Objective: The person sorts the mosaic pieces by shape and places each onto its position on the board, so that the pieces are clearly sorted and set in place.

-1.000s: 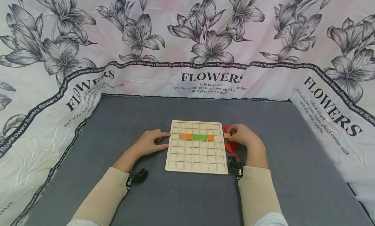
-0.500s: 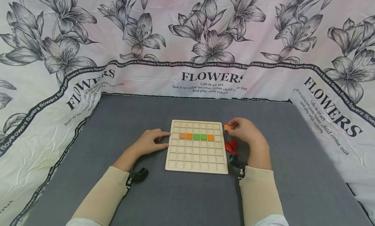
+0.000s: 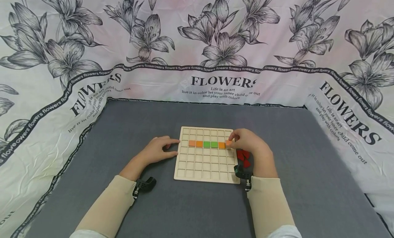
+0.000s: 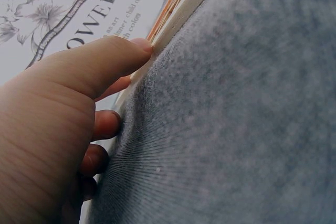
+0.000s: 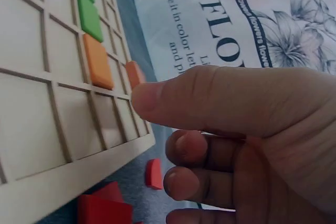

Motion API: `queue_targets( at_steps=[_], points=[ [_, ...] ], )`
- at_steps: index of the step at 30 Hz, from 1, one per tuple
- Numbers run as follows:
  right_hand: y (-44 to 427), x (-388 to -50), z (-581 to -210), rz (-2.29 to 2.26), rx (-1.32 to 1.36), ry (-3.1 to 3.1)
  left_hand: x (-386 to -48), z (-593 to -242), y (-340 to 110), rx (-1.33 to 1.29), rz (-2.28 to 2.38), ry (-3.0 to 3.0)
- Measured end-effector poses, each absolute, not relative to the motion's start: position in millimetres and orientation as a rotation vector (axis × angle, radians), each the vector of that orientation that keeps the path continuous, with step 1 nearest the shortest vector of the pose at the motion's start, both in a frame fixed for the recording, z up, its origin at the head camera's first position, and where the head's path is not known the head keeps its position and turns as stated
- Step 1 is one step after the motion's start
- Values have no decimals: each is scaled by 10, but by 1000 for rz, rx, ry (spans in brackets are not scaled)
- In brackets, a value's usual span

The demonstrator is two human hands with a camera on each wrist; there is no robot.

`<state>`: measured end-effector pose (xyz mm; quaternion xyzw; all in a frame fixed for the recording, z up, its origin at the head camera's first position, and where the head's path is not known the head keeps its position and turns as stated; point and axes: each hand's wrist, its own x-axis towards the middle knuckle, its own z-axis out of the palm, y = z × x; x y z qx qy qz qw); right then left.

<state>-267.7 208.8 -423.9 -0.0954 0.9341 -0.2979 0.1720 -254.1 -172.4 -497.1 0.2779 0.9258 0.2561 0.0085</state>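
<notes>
A wooden grid board lies on the grey cloth with a row of orange and green square tiles in its second row from the far edge. My right hand pinches an orange tile at the right end of that row; in the right wrist view the thumb of the right hand partly hides this tile, tilted over the board. At the board's left edge, the thumb and a finger of my left hand touch the side; the left wrist view shows the hand against the board's edge.
Several red pieces lie beside the board's right edge, under the right hand and wrist. A white cloth printed with flowers borders the grey surface at the back and sides.
My right hand lifted the orange tile away from the red pieces, first toward the far side, then left over the board's right column. The left hand stayed where it was.
</notes>
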Motion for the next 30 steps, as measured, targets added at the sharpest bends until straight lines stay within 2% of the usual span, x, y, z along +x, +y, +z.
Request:
queue_targets(
  at_steps=[11,30],
  points=[
    [2068,-2684,-4329,-838,-244,2617,-2538,-4981,-1732,866,808,2883],
    [2060,-2667,-4277,-770,-152,2651,-2536,-4987,-1738,914,844,2881]
  ],
)
